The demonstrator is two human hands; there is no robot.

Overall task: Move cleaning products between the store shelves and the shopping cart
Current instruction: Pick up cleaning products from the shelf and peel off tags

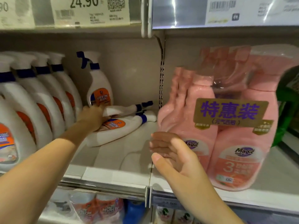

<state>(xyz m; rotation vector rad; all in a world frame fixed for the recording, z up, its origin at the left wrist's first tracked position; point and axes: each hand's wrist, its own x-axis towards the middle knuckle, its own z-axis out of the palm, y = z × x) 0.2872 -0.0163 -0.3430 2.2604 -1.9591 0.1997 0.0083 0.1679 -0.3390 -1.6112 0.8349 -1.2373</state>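
Presently we find the left grip (93,118) clasping a lying white spray bottle (119,109) on the shelf (113,157), the right grip (171,154) spread, holding nothing, near the pink pack (234,143).

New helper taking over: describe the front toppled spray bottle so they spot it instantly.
On the shelf, find the gap between the row of upright white spray bottles and the pink twin packs. Two white bottles lie toppled there; take the front toppled bottle, its orange label facing up, nearer the shelf edge than the rear toppled bottle.
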